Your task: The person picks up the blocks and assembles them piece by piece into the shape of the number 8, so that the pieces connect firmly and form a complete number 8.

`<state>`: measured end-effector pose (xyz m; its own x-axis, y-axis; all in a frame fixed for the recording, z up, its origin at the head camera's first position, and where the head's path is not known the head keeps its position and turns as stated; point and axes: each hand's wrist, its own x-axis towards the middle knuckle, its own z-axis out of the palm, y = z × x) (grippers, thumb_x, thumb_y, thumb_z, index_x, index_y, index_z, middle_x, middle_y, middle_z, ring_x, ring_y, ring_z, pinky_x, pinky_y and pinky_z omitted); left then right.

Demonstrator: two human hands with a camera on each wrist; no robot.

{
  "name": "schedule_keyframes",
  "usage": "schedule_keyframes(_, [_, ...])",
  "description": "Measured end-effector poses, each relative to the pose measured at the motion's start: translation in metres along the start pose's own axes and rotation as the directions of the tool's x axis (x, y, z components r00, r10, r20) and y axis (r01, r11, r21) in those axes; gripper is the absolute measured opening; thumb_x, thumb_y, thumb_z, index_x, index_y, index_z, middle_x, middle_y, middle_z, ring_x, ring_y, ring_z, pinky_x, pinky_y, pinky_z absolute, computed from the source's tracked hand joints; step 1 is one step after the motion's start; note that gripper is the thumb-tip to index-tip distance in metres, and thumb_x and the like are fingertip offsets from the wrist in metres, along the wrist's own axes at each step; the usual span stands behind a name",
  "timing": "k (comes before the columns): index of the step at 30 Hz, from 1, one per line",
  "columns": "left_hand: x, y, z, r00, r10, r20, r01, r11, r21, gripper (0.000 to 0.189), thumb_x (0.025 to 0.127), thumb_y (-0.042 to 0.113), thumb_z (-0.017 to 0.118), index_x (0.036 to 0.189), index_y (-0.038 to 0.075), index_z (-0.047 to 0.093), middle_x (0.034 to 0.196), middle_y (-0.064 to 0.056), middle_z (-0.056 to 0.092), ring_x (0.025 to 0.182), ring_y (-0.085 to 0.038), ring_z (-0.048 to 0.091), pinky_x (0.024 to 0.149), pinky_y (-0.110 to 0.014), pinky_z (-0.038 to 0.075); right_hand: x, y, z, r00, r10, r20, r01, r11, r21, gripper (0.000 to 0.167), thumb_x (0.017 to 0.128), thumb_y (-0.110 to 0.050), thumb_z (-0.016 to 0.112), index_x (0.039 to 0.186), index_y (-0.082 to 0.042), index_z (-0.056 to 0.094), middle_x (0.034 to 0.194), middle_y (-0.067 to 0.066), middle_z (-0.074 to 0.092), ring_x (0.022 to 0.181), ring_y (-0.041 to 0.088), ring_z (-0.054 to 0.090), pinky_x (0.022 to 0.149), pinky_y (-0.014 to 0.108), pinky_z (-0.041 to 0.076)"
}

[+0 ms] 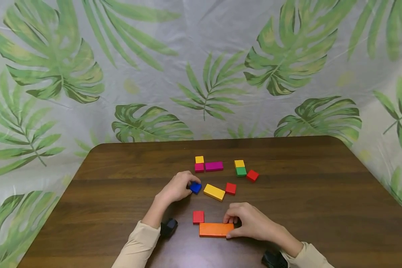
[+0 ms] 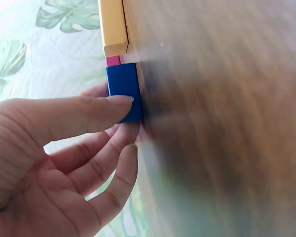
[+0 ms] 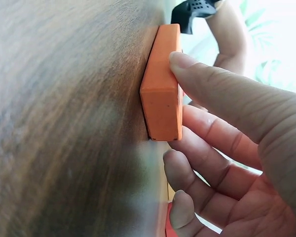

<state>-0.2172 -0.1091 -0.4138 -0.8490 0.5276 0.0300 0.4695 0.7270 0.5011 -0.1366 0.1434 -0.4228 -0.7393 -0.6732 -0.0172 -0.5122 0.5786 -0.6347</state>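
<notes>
The orange block, the larger, is probably light and stiff, hard to break and slightly slippery on its smooth faces; its long sides near one end offer a sound hold. There the right hand pinches it between thumb and fingers, most of the block reaching left of the fingertips. The blue block should be lighter and just as rigid, best taken by opposing sides; it sits clamped between thumb and fingers of the left hand. Orange is long, square-edged, dark-specked at one end; blue is short and plain.
</notes>
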Motion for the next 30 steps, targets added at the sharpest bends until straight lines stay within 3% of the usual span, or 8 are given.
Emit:
schedule_keyframes(4, [-0.004,0.000,0.002,0.999,0.024,0.030,-0.024,1.000,-0.005,0.033,0.077,-0.009,0.066,0.105,0.007,0.071,0.103,-0.013,0.065,0.090,-0.024,0.060,0.080,-0.038,0.054,0.000,0.001,0.002,1.000,0.021,0.014,-0.021,1.000,0.016,0.024,0.073,-0.035,0.079,0.087,-0.019,0.068,0.082,-0.012,0.057,0.072,-0.004,0.049,0.066,0.015,0.046])
schedule_keyframes(10, [-0.009,0.002,0.004,0.997,0.015,0.081,-0.011,0.999,-0.049,0.033,0.078,-0.008,0.066,0.106,0.008,0.070,0.103,-0.013,0.063,0.092,-0.023,0.059,0.081,-0.039,0.053,-0.001,0.001,0.001,1.000,-0.008,0.005,0.008,1.000,0.009,0.025,0.073,-0.037,0.078,0.086,-0.019,0.067,0.082,-0.011,0.057,0.072,-0.004,0.048,0.065,0.015,0.046])
schedule_keyframes(15, [-0.013,-0.001,0.002,0.993,0.042,0.114,-0.032,0.996,-0.084,0.039,0.075,-0.001,0.073,0.113,0.005,0.066,0.106,-0.013,0.063,0.092,-0.022,0.059,0.080,-0.037,0.053,-0.001,0.000,0.000,1.000,-0.015,-0.002,0.015,1.000,-0.001,0.025,0.073,-0.037,0.078,0.086,-0.019,0.067,0.082,-0.010,0.058,0.072,-0.004,0.049,0.065,0.015,0.045])
schedule_keyframes(18, [-0.015,-0.003,0.001,0.993,0.047,0.111,-0.034,0.993,-0.109,0.042,0.074,0.002,0.076,0.115,0.003,0.064,0.105,-0.012,0.063,0.089,-0.019,0.060,0.078,-0.034,0.053,-0.001,0.000,0.000,1.000,-0.004,0.005,0.004,1.000,-0.002,0.025,0.073,-0.037,0.078,0.086,-0.019,0.067,0.082,-0.011,0.057,0.072,-0.004,0.048,0.065,0.015,0.045])
schedule_keyframes(24, [-0.016,-0.008,-0.001,0.996,0.031,0.082,-0.020,0.990,-0.138,0.031,0.075,-0.002,0.073,0.106,0.000,0.067,0.095,-0.012,0.064,0.083,-0.016,0.059,0.074,-0.027,0.052,0.000,0.000,0.000,1.000,-0.004,0.004,0.004,1.000,-0.010,0.024,0.073,-0.036,0.079,0.086,-0.019,0.067,0.082,-0.011,0.057,0.072,-0.004,0.048,0.065,0.015,0.045])
schedule_keyframes(30, [-0.016,-0.008,-0.003,0.994,0.064,0.085,-0.052,0.989,-0.138,0.028,0.078,-0.006,0.068,0.105,0.000,0.068,0.094,-0.012,0.065,0.082,-0.017,0.059,0.073,-0.024,0.052,-0.001,0.000,-0.001,1.000,-0.013,-0.006,0.013,1.000,-0.006,0.024,0.073,-0.036,0.079,0.086,-0.019,0.067,0.082,-0.011,0.057,0.072,-0.004,0.048,0.065,0.015,0.045])
